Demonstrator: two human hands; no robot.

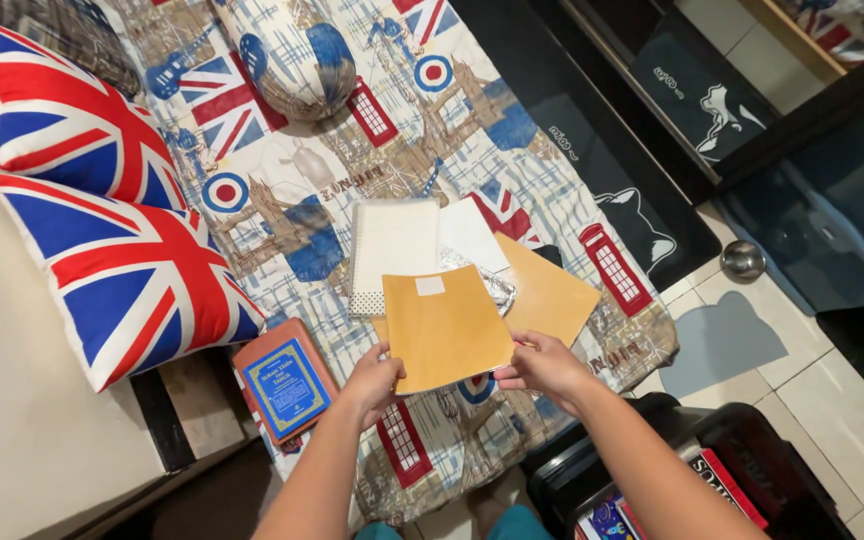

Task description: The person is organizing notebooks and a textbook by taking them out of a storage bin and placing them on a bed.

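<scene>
Reaching forward with both forearms bare, the left hand (pixel 372 380) pinches the lower left corner of a tan paper-covered book (pixel 445 328), thumb on top, while the right hand (pixel 544 366) grips its lower right edge with fingers curled underneath. It is held flat above a patterned bedsheet (pixel 302 180). Behind it lie a second tan sheet (pixel 548 295), a crinkled silver foil piece (pixel 492 282) and a white spiral notebook (pixel 392 248). A small orange-bordered blue book (pixel 285 380) rests near two flag-printed pillows (pixel 112 240).
</scene>
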